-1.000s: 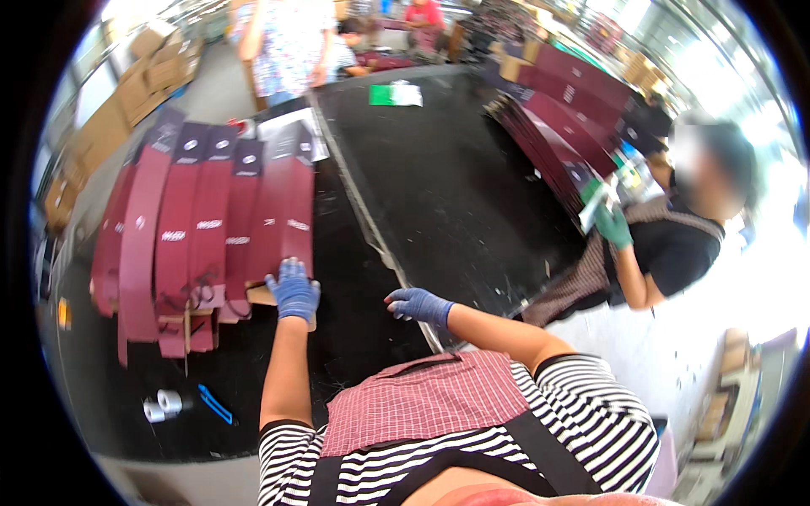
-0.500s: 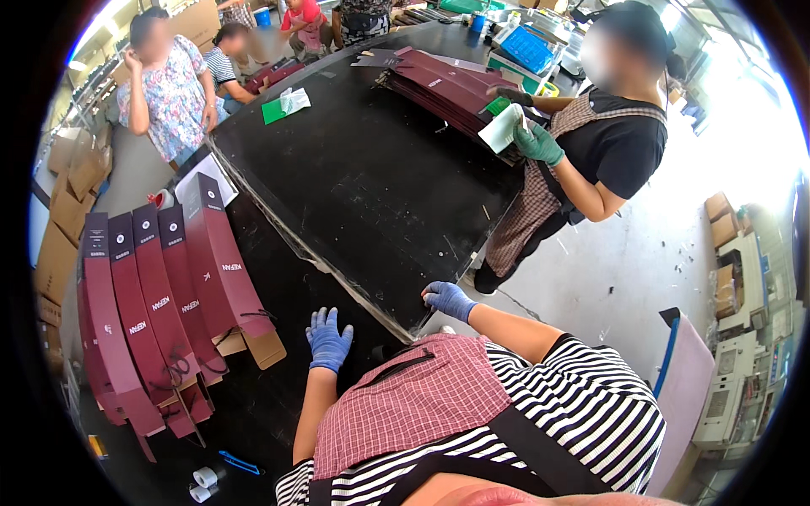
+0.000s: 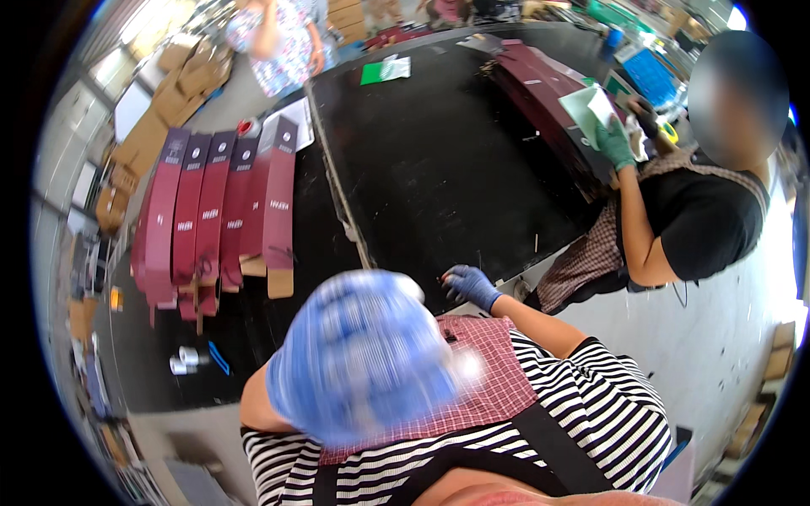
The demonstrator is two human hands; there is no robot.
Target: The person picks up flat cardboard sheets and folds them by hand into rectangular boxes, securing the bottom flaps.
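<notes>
My left hand (image 3: 363, 358) is raised close in front of my chest, large in the picture and smeared by motion. It wears a blue knitted glove; its fingers cannot be made out, nor whether anything is in them. My right hand (image 3: 471, 287), in a blue glove too, rests at the near edge of the black table (image 3: 422, 169), its fingers loosely bent and a little apart, with nothing visible in them. On the table's left part lies a row of long maroon cartons (image 3: 215, 211) with dark ends and brown cardboard flaps.
White tape rolls (image 3: 184, 360) and a blue cutter (image 3: 219, 357) lie near left. At the right, a co-worker with a green glove (image 3: 616, 143) holds pale sheets beside stacked maroon cardboard (image 3: 540, 93). A green-and-white packet (image 3: 386, 70) lies far back. Another person (image 3: 274, 46) stands beyond.
My left hand has lifted off the table toward my chest. My right hand stays at the table edge. The view has shifted, so the cartons sit higher and further right.
</notes>
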